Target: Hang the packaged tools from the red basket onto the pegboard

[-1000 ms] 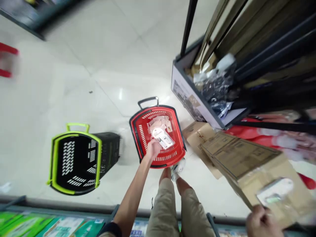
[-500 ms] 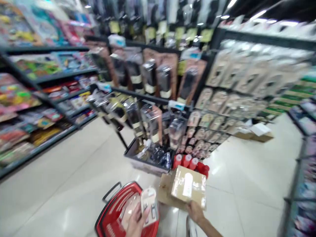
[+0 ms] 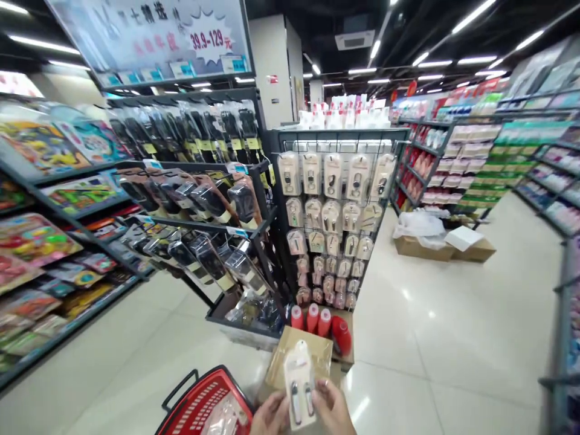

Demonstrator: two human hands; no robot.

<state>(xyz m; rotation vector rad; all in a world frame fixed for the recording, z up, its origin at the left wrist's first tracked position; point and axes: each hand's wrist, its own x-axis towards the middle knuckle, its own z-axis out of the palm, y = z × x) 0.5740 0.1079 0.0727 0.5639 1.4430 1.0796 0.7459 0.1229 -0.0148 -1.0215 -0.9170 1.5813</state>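
Observation:
A small blister pack (image 3: 299, 383) with two slim items in it stands upright at the bottom centre, held between both of my hands. My left hand (image 3: 272, 415) pinches its lower left edge and my right hand (image 3: 333, 408) grips its lower right side. Behind the pack lies a brown cardboard box (image 3: 317, 353) on the floor. Below my left hand sits a red shopping basket (image 3: 199, 405) with packaged goods inside. Straight ahead, a black wire rack (image 3: 333, 211) carries rows of similar hanging packs.
Shelves of packaged goods (image 3: 54, 241) line the left side, and black display racks (image 3: 203, 199) run down the middle. Red bottles (image 3: 317, 320) stand at the rack's foot. Open cartons (image 3: 441, 241) lie on the white floor to the right. More shelving (image 3: 544, 163) runs along the right aisle.
My view has swung up from the floor and baskets to the aisle. The left hand lifted a pack out of the red basket, and both hands now hold it in front of me.

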